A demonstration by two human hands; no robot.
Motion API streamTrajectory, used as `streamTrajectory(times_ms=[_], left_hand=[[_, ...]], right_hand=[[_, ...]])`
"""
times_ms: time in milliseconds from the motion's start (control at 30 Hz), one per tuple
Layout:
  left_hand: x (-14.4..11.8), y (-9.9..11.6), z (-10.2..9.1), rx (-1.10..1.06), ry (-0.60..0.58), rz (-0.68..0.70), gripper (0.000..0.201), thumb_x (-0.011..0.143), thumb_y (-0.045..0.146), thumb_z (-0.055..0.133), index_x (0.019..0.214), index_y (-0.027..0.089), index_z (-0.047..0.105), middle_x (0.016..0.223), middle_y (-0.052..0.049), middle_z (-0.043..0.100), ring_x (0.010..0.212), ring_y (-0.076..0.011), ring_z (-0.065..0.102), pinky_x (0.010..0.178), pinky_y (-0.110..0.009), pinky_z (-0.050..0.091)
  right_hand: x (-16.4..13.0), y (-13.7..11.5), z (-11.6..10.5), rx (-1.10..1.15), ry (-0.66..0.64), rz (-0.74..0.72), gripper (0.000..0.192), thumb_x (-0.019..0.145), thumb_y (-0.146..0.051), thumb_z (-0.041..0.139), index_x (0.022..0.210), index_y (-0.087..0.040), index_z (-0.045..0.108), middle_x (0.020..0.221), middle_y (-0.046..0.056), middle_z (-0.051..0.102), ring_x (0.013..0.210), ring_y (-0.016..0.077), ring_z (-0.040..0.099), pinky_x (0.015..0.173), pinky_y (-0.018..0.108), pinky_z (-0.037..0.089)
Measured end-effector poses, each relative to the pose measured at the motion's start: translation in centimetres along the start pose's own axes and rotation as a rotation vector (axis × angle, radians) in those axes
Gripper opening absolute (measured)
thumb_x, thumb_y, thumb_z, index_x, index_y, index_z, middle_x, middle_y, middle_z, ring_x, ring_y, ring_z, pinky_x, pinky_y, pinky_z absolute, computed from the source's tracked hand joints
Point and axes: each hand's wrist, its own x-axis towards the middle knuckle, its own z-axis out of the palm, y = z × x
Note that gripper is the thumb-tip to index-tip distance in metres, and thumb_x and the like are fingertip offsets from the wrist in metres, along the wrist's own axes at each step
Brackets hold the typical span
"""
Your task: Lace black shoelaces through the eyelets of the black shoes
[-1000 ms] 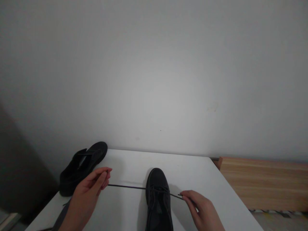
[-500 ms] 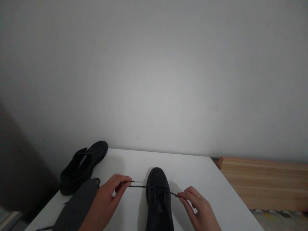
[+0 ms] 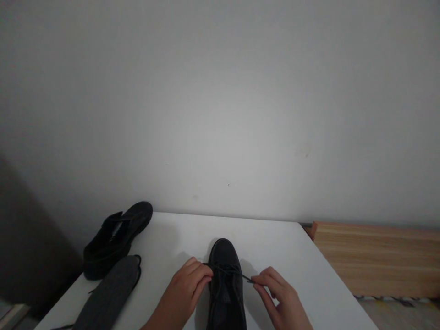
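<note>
Black lace [image 3: 244,277] is being pinched by my fingers [image 3: 202,273] beside the shoe [image 3: 225,284]; loosening could undo the tension.

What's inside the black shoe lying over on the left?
The left shoe lies on the white table. Its opening shows a dark lining with a pale strip, perhaps a label. No insole can be made out; a grey insole lies beside it. The toe's inside is hidden.

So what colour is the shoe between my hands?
Black, laces too. The shoe shows best in the head view, standing on the white table.
</note>
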Motion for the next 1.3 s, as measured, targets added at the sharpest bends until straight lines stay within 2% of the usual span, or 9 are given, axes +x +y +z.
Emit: streamTrajectory(times_ms=[167,300,567,967,1167,1300], left_hand=[[-0.1,0.0,0.7,-0.042,0.002,-0.02,0.018,0.097,0.011,0.051,0.091,0.02,0.065,0.082,-0.003,0.069,0.078,-0.0195,0.063,0.069,-0.029,0.052],[-0.1,0.0,0.7,-0.024,0.055,-0.049,0.018,0.096,0.014,0.055,0.091,0.021,0.07,0.092,-0.006,0.069,0.088,-0.0214,0.063,0.076,-0.033,0.054],[0.0,0.6,0.4,-0.015,0.027,-0.059,0.018,0.097,0.015,0.054,0.088,0.02,0.07,0.08,-0.003,0.071,0.078,-0.0205,0.066,0.069,-0.03,0.054],[-0.2,0.7,0.9,0.002,0.026,-0.082,0.022,0.097,0.014,0.048,0.094,0.022,0.069,0.082,-0.002,0.073,0.077,-0.0192,0.069,0.07,-0.028,0.055],[-0.5,0.8,0.7,-0.052,0.023,-0.122,0.024,0.095,0.012,0.049,0.098,0.024,0.069,0.086,-0.002,0.074,0.079,-0.018,0.071,0.072,-0.026,0.056],[-0.3,0.9,0.7,-0.094,0.034,-0.136,0.021,0.094,0.013,0.052,0.099,0.024,0.069,0.089,-0.002,0.075,0.081,-0.018,0.072,0.074,-0.025,0.057]], right_hand=[[-0.1,-0.1,0.5,0.016,0.009,-0.005,0.019,0.101,-0.024,0.05,0.099,-0.023,0.069,0.086,0.005,0.065,0.08,0.0171,0.068,0.072,0.024,0.056],[0.0,-0.3,0.6,0.017,-0.015,0.007,0.021,0.1,-0.02,0.048,0.106,-0.023,0.068,0.092,0.005,0.064,0.085,0.017,0.067,0.076,0.024,0.057],[0.2,-0.4,1.1,0.008,0.037,-0.067,0.021,0.098,-0.014,0.05,0.105,-0.023,0.068,0.093,0.006,0.062,0.087,0.0172,0.067,0.076,0.025,0.057],[0.8,-1.0,2.1,-0.021,-0.009,-0.096,0.024,0.095,-0.007,0.05,0.105,-0.023,0.065,0.096,0.006,0.061,0.089,0.0182,0.063,0.077,0.028,0.055],[0.8,-1.2,2.5,-0.201,0.094,-0.125,0.026,0.09,-0.004,0.053,0.1,-0.025,0.066,0.097,0.006,0.065,0.089,0.0235,0.061,0.075,0.038,0.049],[1.0,-1.4,2.6,-0.158,0.082,-0.127,0.025,0.091,-0.006,0.052,0.098,-0.025,0.067,0.091,0.005,0.066,0.083,0.0212,0.063,0.07,0.033,0.053]])
